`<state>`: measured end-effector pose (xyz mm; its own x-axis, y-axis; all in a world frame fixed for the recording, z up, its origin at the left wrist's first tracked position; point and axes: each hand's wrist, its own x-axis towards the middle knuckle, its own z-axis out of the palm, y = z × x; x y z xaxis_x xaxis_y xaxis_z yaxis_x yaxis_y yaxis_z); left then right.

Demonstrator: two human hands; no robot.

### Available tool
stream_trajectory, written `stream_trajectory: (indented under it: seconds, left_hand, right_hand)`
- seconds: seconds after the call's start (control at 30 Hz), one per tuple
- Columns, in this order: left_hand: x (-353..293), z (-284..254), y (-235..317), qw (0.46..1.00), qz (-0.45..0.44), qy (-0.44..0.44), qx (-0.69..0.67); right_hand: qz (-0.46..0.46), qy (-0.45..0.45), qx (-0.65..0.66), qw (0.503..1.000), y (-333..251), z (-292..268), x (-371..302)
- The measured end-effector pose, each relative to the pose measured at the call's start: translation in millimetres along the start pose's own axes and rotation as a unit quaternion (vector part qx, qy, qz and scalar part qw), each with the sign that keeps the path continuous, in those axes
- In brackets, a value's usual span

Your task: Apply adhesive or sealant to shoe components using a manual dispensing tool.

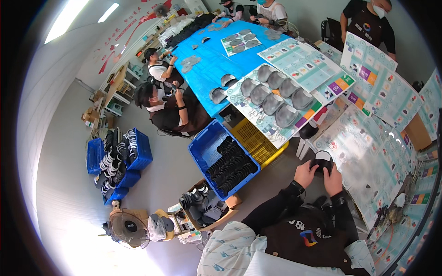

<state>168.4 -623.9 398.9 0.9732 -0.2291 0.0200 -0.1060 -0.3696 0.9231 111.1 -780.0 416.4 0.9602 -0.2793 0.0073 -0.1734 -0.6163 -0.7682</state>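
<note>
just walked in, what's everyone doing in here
The person wearing the camera has their left hand and right hand on a black-and-white curved piece, apparently a cap brim. Grey curved pieces lie on a printed board, and black curved pieces sit in rows in a blue crate. Two co-workers sit along the left side of the blue-covered table.

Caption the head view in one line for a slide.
Left hand and right hand hold a black piece with a white patch near a patterned table.
</note>
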Motion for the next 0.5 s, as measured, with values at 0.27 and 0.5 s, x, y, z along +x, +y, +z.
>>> stream_trajectory:
  seconds: [0.27, 0.5]
  left_hand:
    - [33, 56, -102, 0.948, -0.022, -0.179, 0.262]
    - [45, 65, -147, 0.958, -0.092, -0.213, 0.169]
  right_hand:
    - [0.213, 0.033, -0.207, 0.954, 307, -166, -106]
    - [0.405, 0.063, -0.301, 0.861, 485, -189, -214]
